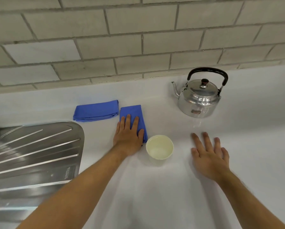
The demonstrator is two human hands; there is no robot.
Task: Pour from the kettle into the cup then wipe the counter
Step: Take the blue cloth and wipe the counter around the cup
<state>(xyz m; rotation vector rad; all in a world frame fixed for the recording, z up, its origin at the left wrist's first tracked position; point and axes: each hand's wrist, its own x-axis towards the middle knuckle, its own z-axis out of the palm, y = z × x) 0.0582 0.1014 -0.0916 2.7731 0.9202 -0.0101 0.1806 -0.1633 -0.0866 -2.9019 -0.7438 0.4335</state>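
A shiny metal kettle [198, 98] with a black handle stands upright at the back right of the white counter [155, 187], its spout pointing left. A cream cup [159, 147] sits in the middle, upright. My left hand [128, 136] lies flat on a folded blue cloth [133, 113] just left of the cup, fingers spread over it. My right hand [209, 156] rests palm down on the bare counter to the right of the cup, fingers apart, holding nothing, in front of the kettle.
A second folded blue cloth [96, 110] lies left of the first, near the back. A steel sink drainboard [31, 156] fills the left side. A grey tiled wall [138, 38] runs behind the counter.
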